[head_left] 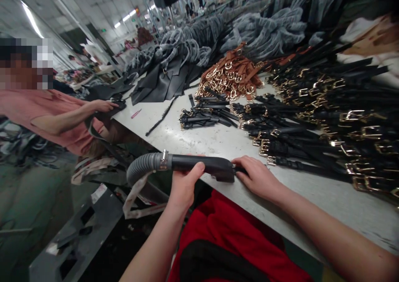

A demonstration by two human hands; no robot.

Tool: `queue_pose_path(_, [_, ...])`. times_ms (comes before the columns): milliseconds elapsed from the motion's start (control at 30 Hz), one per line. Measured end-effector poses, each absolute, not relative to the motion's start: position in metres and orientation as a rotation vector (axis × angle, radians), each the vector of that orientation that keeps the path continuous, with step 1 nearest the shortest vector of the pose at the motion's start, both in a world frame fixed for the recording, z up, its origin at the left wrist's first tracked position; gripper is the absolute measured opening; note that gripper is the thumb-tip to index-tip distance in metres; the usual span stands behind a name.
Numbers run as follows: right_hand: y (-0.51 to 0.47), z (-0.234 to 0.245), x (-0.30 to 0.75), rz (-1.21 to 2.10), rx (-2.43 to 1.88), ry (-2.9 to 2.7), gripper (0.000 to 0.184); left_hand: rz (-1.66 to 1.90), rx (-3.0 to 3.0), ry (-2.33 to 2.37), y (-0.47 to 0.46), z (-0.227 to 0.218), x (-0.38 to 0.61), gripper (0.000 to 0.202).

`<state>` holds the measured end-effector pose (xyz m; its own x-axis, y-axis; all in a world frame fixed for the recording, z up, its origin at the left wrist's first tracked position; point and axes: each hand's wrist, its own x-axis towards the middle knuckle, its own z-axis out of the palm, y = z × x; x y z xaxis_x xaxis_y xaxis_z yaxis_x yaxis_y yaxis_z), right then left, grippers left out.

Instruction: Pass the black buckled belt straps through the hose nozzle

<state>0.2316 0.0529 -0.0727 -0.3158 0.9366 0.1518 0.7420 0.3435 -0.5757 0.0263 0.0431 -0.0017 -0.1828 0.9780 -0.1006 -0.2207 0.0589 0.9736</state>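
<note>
Here, a co-worker in pink [71, 134] has 1 hand [104, 105] on dark material [116, 110] at far left, and a grey ribbed hose [149, 162] curves into a black nozzle [202, 165]. The left hand [184, 184] is wrapped around that nozzle, thumb on its upper side, the broad end just beside the fingertips of the right hand [255, 176]. The right hand is clamped on a dark piece [239, 169], mostly hidden under its fingers, at the white table [193, 140], with gold-buckled black straps [336, 128] heaped farther right.

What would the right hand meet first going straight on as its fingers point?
Probably the black hose nozzle in the left hand, just ahead of the right hand; whether they touch is unclear.
</note>
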Motion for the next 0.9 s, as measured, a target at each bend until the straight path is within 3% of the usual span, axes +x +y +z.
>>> queue_pose_path(333, [0.051,-0.073,0.231,0.548,-1.464,-2.142,0.026,1.346,0.938,1.213,0.038,-0.003,0.030,0.030])
queue_pose_path(633, [0.047,-0.070,0.230,0.442,-1.427,-2.197,0.024,1.571,0.699,1.224,0.014,0.007,-0.020,0.036])
queue_pose_path(900, [0.050,-0.062,0.195,0.425,-1.522,-2.196,0.010,1.556,0.677,1.217,0.002,0.003,-0.018,0.034])
